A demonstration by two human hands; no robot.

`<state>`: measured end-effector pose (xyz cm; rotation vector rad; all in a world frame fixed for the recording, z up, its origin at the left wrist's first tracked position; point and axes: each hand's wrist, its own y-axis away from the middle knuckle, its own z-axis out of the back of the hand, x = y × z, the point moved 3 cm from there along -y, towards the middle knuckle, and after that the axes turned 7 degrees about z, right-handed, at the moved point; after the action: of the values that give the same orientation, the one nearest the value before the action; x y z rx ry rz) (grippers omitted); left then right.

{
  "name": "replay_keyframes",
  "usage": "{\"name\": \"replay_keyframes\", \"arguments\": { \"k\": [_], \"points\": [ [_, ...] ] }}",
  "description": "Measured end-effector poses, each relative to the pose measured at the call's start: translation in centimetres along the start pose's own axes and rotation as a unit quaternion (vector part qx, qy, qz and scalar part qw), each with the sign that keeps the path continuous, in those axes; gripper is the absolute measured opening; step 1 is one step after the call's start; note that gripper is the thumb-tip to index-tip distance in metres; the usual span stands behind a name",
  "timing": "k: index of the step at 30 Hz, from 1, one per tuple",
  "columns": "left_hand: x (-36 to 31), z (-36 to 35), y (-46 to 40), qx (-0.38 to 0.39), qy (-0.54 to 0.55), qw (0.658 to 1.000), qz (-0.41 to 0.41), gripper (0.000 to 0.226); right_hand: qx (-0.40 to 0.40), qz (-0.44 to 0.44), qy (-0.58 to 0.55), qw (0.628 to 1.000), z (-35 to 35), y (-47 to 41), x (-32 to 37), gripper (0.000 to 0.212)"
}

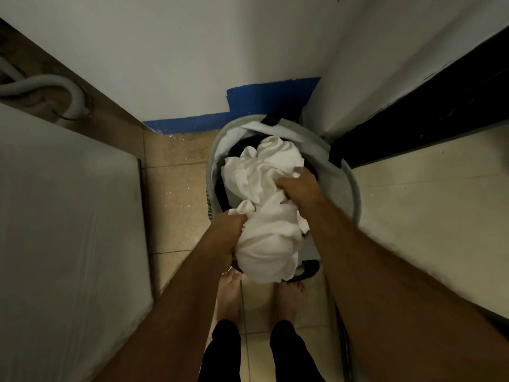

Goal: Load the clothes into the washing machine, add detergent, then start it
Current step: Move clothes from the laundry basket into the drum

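Handling: the white clothes (264,216) look soft, light and floppy; I judge a bunched fistful at each end is the best hold, so loose parts don't trail.
Look: crumpled white fabric, with something dark underneath.
Place: heaped in the round laundry basket (355,188) on the tiled floor (176,188), just ahead of my bare feet; the white appliance top (68,216) is to my left.
Left hand (234,230): fingers curled into the near bundle.
Right hand (297,186): fingers dug into the middle folds, gripping.

I am extending both arms downward; left hand (230,232) and right hand (298,188) are gripping the white cloth (264,216), fingers curled.
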<state>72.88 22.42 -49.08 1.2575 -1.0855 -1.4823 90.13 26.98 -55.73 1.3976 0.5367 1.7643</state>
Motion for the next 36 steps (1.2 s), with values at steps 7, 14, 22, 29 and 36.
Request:
{"name": "replay_keyframes", "arguments": {
  "k": [7, 14, 22, 29, 36],
  "points": [
    [0.1, 1.7, 2.4, -0.067, 0.013, 0.996, -0.056, 0.022, -0.123, 0.062, -0.146, 0.98, 4.0, 6.7, 0.0, 0.021],
    [-1.9, 0.5, 8.0, -0.025, -0.013, 0.997, -0.072, 0.04, -0.096, 0.206, -0.101, 0.969, 7.6, 14.4, 7.2, 0.024],
    [-8.0, -1.9, 19.5, 0.037, -0.054, 0.979, -0.193, 0.057, 0.003, 0.306, -0.097, 0.947, 10.9, 24.0, 20.2, 0.024],
    [-12.7, 1.2, 35.6, 0.008, -0.016, 0.932, -0.363, 0.014, 0.034, 0.376, -0.087, 0.922, 15.4, 36.6, 32.0, 0.028],
    [-15.4, 3.6, 50.5, 0.091, 0.191, 0.911, -0.353, 0.041, 0.144, 0.404, 0.056, 0.902, 19.2, 44.7, 35.7, 0.04]
  ]
}}
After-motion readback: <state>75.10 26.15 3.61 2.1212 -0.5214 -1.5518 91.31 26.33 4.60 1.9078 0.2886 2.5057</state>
